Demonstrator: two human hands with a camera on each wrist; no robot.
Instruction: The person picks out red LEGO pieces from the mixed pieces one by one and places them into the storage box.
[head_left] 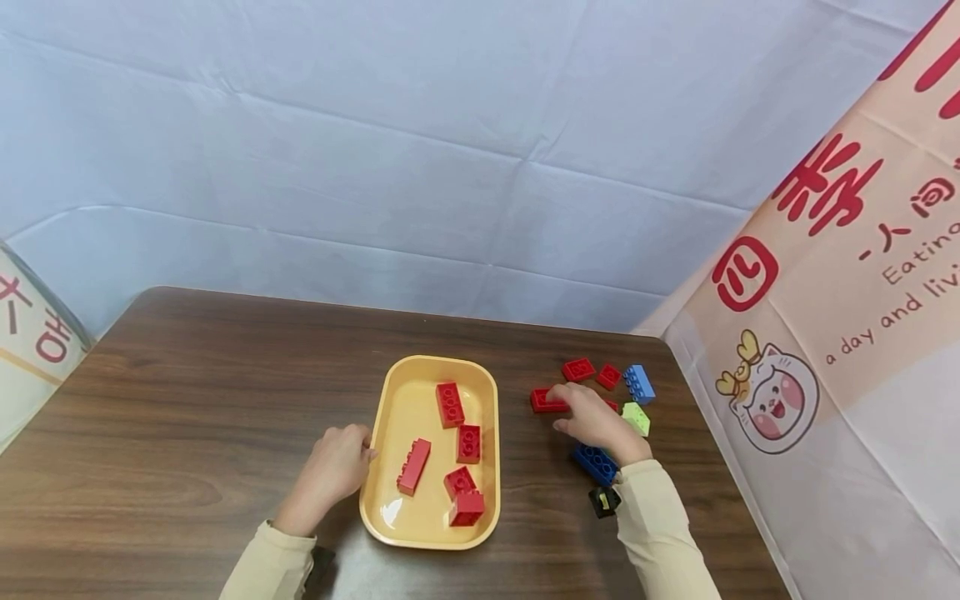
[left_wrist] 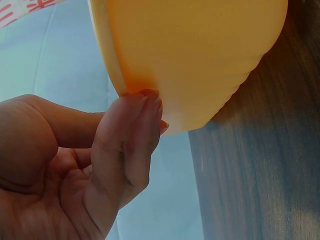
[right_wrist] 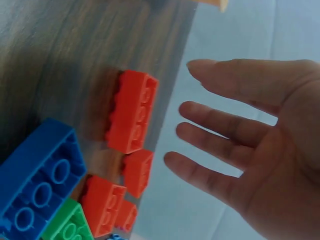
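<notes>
On the table stands a yellow tray with several red toy building bricks inside. My left hand pinches the tray's left rim between thumb and fingers, which the left wrist view shows close up on the tray wall. To the right of the tray, my right hand hovers over a long red brick. In the right wrist view the fingers of that hand are spread and hold nothing, apart from the red brick.
Around the right hand lie more red bricks, a light blue brick, a light green brick and a dark blue brick. A small black object is beside the right sleeve. White cloth hangs behind the table.
</notes>
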